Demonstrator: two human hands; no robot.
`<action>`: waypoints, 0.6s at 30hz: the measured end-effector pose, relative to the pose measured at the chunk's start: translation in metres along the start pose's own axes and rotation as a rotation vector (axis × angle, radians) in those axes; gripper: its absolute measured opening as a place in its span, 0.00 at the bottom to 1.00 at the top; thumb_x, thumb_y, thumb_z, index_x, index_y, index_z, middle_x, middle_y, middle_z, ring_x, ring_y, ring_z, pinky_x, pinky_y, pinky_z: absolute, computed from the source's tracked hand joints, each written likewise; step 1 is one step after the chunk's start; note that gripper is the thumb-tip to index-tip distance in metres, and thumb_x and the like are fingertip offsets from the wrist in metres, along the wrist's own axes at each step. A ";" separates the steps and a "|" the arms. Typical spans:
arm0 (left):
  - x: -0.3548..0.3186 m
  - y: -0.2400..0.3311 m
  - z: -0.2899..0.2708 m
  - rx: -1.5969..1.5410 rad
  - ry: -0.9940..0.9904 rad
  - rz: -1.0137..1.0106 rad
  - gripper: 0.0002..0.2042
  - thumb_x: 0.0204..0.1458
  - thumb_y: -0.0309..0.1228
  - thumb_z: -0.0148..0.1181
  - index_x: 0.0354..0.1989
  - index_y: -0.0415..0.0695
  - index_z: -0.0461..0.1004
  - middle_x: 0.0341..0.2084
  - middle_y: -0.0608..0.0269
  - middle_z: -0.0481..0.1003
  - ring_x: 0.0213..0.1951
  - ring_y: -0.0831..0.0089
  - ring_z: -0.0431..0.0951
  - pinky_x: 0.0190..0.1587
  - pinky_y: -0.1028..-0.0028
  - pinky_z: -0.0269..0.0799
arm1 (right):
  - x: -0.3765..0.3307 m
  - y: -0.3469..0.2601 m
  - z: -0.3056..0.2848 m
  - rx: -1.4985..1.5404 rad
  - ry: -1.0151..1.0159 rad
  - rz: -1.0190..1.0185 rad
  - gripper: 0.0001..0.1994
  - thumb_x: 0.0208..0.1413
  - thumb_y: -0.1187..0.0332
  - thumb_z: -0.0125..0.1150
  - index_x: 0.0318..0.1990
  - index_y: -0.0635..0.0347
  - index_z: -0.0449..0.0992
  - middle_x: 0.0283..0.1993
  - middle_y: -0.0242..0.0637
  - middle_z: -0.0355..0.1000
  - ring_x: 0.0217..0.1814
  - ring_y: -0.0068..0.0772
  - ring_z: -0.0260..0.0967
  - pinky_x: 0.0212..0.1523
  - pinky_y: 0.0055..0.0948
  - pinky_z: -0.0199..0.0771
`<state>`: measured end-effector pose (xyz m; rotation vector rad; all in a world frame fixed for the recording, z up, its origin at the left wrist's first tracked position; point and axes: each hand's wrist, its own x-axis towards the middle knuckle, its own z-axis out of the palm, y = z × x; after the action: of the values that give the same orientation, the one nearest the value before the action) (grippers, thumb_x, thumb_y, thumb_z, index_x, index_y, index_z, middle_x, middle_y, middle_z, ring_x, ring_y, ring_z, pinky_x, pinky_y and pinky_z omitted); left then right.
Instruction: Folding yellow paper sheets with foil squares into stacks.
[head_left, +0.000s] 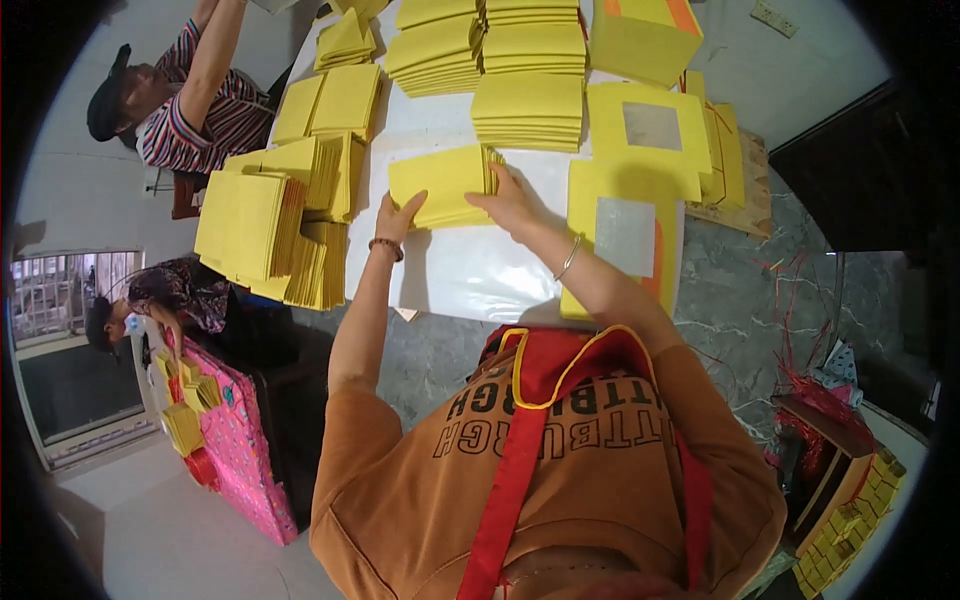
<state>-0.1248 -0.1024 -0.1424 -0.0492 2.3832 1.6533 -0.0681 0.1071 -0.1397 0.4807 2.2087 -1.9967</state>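
Observation:
A low stack of yellow folded paper (440, 188) lies on the white-covered table (480, 275) in front of me. My left hand (400, 215) grips its left end, thumb on the near side. At the right end, my right hand (508, 203) closes on the same stack, its fingers over the far corner and the thumb at the near edge. Just beyond is a taller pile of yellow paper (527, 110). To the right of my right hand lies a flat yellow sheet with a pale rectangular panel (625, 235).
Leaning yellow stacks (250, 225) crowd the table's left edge. A large yellow block (645, 40) stands at the far right. A person in a striped shirt (190, 130) is at the far left; another person (180, 295) works at a pink-covered table (235, 430).

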 end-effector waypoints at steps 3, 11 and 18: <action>-0.001 0.004 -0.004 -0.070 -0.034 -0.072 0.29 0.43 0.40 0.64 0.47 0.33 0.62 0.38 0.56 0.71 0.39 0.71 0.72 0.40 0.76 0.68 | -0.007 -0.007 0.000 -0.033 0.014 -0.005 0.38 0.40 0.64 0.63 0.59 0.66 0.52 0.58 0.48 0.53 0.59 0.41 0.52 0.58 0.31 0.55; 0.006 0.033 -0.010 -0.330 -0.256 -0.295 0.28 0.44 0.36 0.63 0.50 0.33 0.61 0.41 0.54 0.71 0.41 0.68 0.73 0.42 0.74 0.70 | 0.003 0.007 -0.011 0.173 -0.069 0.004 0.33 0.44 0.70 0.61 0.58 0.65 0.53 0.57 0.45 0.55 0.53 0.37 0.60 0.46 0.28 0.66; -0.003 0.030 -0.012 -0.439 -0.465 -0.244 0.29 0.41 0.31 0.63 0.53 0.37 0.60 0.43 0.57 0.70 0.44 0.69 0.71 0.46 0.73 0.68 | -0.013 -0.004 -0.029 0.246 -0.155 0.082 0.41 0.42 0.70 0.64 0.61 0.63 0.44 0.60 0.46 0.49 0.56 0.40 0.57 0.48 0.30 0.65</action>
<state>-0.1293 -0.1031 -0.1100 -0.0260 1.5888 1.7965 -0.0533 0.1330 -0.1286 0.4179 1.8360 -2.1911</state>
